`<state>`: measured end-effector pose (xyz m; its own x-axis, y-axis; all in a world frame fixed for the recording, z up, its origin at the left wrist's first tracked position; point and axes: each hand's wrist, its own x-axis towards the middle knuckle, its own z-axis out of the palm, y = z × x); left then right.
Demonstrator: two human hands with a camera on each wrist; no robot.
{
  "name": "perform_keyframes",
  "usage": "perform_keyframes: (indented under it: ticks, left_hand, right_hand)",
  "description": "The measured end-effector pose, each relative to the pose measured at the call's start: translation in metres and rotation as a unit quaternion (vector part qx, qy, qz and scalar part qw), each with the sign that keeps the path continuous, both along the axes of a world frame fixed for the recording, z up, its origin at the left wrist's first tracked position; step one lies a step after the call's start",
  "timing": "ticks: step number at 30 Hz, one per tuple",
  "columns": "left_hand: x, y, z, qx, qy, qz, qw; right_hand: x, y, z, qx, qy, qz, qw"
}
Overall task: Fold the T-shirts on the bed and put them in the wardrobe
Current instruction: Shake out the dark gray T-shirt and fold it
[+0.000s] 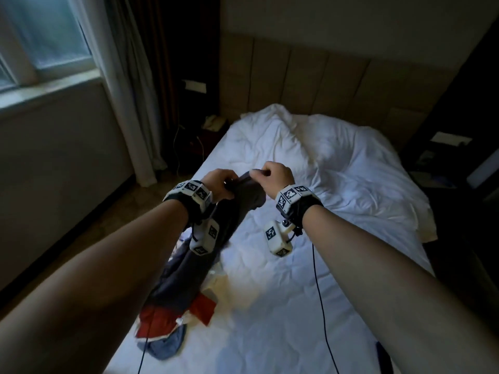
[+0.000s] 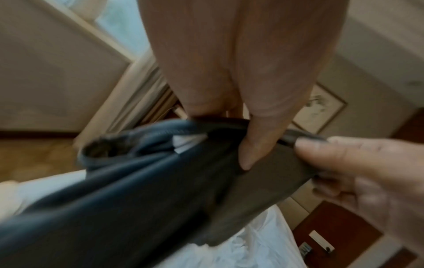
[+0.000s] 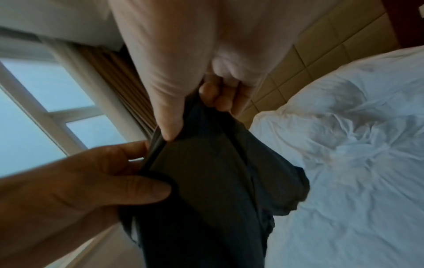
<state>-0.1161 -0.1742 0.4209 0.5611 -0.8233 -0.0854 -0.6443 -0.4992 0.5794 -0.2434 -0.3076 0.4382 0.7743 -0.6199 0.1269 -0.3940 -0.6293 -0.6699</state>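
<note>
A dark grey T-shirt hangs above the white bed, held up by its top edge with both hands close together. My left hand pinches the collar edge between thumb and fingers, and the left wrist view shows this left hand on the T-shirt. My right hand grips the same edge just to the right. In the right wrist view the right hand has thumb and curled fingers on the T-shirt. The shirt's lower part drapes down to a pile of clothes in red, blue and cream.
A crumpled white duvet covers the far half of the bed, below a padded headboard. A window and curtain stand at the left, with a nightstand and phone. Dark furniture borders the bed's right side.
</note>
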Motion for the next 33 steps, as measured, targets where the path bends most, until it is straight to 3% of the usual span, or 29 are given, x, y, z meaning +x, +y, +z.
perform_keyframes:
  ticks: [6,10,14,16,19,26,28,30,33]
  left_hand:
    - [-0.067,-0.029,0.069,0.023,-0.12,-0.01,0.992]
    - [-0.099,-0.041,0.092,-0.019,-0.138,0.037,0.99]
    - [-0.128,-0.056,0.116,-0.097,-0.038,0.081,0.991]
    - [-0.143,-0.063,0.122,-0.152,0.069,0.072,0.983]
    - [-0.181,-0.081,0.132,-0.156,0.149,0.019,0.976]
    - [-0.272,-0.131,0.142,-0.103,0.222,-0.127,0.961]
    - [-0.288,-0.143,0.14,-0.084,0.201,-0.169,0.961]
    - [-0.301,-0.151,0.14,-0.095,0.179,-0.181,0.962]
    - [-0.305,-0.157,0.141,-0.132,0.221,-0.171,0.951]
  right_hand:
    - [-0.07,-0.028,0.08,-0.078,-0.131,-0.013,0.988]
    - [-0.115,-0.042,0.113,-0.064,-0.17,-0.051,0.982]
    - [-0.17,-0.074,0.137,-0.04,-0.203,-0.124,0.97]
    - [-0.198,-0.087,0.146,-0.024,-0.194,-0.129,0.972]
    - [-0.232,-0.1,0.154,-0.017,-0.192,-0.116,0.974]
    - [-0.283,-0.105,0.166,-0.006,-0.185,-0.09,0.979]
    - [-0.296,-0.106,0.172,0.006,-0.188,-0.084,0.979]
    - [-0.309,-0.107,0.177,0.012,-0.19,-0.099,0.977]
    - [-0.327,-0.11,0.181,0.009,-0.213,-0.142,0.967]
